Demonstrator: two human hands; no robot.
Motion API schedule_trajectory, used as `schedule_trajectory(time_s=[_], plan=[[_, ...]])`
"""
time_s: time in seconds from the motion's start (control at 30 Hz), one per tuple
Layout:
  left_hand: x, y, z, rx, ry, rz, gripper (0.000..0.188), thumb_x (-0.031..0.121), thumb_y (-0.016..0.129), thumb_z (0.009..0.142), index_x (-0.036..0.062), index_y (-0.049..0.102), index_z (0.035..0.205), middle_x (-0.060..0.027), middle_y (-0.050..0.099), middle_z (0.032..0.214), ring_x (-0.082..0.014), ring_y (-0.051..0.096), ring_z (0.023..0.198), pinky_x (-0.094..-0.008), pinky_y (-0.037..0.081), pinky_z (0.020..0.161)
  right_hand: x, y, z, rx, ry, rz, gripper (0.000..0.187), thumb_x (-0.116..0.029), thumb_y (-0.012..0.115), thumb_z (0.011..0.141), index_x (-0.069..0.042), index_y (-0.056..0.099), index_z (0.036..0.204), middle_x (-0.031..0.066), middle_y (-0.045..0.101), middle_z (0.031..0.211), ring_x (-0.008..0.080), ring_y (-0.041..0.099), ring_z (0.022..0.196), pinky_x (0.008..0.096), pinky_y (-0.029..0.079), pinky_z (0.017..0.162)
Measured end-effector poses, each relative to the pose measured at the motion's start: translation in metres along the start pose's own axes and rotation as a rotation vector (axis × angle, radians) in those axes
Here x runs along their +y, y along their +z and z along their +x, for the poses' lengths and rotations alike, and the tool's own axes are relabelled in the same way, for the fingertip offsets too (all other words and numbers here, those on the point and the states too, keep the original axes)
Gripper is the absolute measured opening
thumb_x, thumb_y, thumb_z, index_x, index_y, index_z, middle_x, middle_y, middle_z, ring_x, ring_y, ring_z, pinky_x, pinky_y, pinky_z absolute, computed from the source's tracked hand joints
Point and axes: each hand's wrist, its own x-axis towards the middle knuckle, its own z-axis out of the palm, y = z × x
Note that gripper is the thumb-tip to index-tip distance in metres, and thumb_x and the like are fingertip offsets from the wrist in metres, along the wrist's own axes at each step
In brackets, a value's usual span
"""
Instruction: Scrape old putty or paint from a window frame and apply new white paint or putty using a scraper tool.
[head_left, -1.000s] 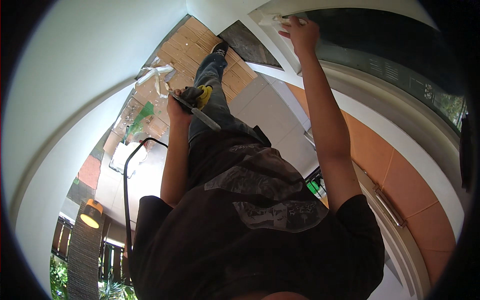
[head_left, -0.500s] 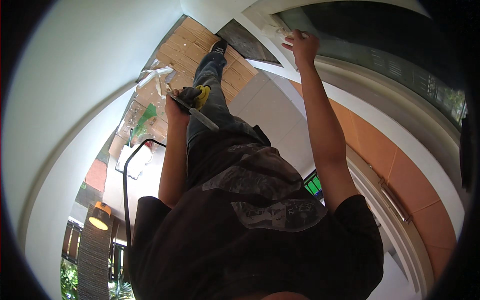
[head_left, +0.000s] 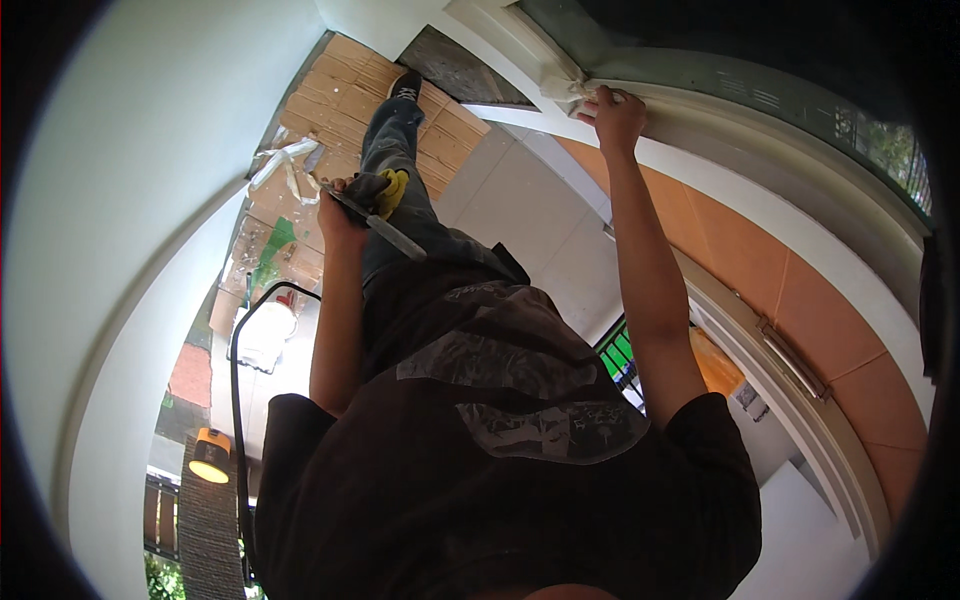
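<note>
Left hand [head_left: 338, 210]: grip closed around a long grey flat tool [head_left: 398, 238] and a grey-and-yellow bundle [head_left: 391, 192]. Right hand [head_left: 617, 122]: grip pinching a crumpled whitish strip [head_left: 566, 91] at the corner of the window frame [head_left: 532, 47]. Beyond: cardboard [head_left: 335, 90] under the shoe [head_left: 405, 86].

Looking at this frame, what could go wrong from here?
The left hand holds a long grey tool along with a dark-and-yellow bundle, so either might slip.
The crumpled whitish material by the right hand, at the window frame, might tear.
The dark shoe rests on cardboard, which could slide underfoot.
</note>
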Motion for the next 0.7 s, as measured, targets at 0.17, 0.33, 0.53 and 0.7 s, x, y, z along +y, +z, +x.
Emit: schedule_trajectory(time_s=[0.17,0.33,0.53,0.7], plan=[[-0.006,0.025,-0.006,0.109,0.030,0.065,0.034,0.033,0.035,0.096,0.0135,0.047,0.070,-0.0053,0.053,0.076,-0.0223,0.054,0.077,-0.0333,0.047,0.076,0.007,-0.009,-0.002,0.030,0.002,-0.065,0.026,-0.006,0.054,0.084,0.017,0.053,0.097,0.0215,0.062,0.087,0.0250,0.067,0.076,0.0360,0.061,0.053],[-0.005,-0.003,0.008,-0.046,0.011,-0.044,0.034,0.033,0.038,0.095,0.0125,0.050,0.071,-0.0081,0.057,0.082,-0.0252,0.056,0.083,-0.0365,0.047,0.080,-0.004,-0.009,-0.008,0.025,-0.006,-0.203,0.025,-0.006,0.054,0.084,0.016,0.054,0.096,0.0212,0.063,0.087,0.0243,0.067,0.074,0.0353,0.061,0.052],[-0.010,-0.014,0.017,-0.050,0.021,-0.057,0.034,0.034,0.041,0.094,0.0119,0.053,0.071,-0.0110,0.061,0.088,-0.0288,0.058,0.089,-0.0404,0.047,0.084,-0.006,-0.012,-0.011,-0.002,-0.066,-0.310,0.024,-0.009,0.052,0.083,0.014,0.058,0.087,0.0187,0.064,0.080,0.0224,0.067,0.070,0.0336,0.060,0.051],[-0.012,0.014,0.003,0.112,0.034,-0.036,0.033,0.031,0.033,0.097,0.0118,0.045,0.072,-0.0066,0.053,0.080,-0.0219,0.053,0.081,-0.0326,0.045,0.080,-0.012,-0.012,-0.013,0.020,-0.236,-0.386,0.029,-0.013,0.055,0.084,0.010,0.058,0.066,0.0179,0.061,0.059,0.0251,0.064,0.051,0.0316,0.055,0.043]])
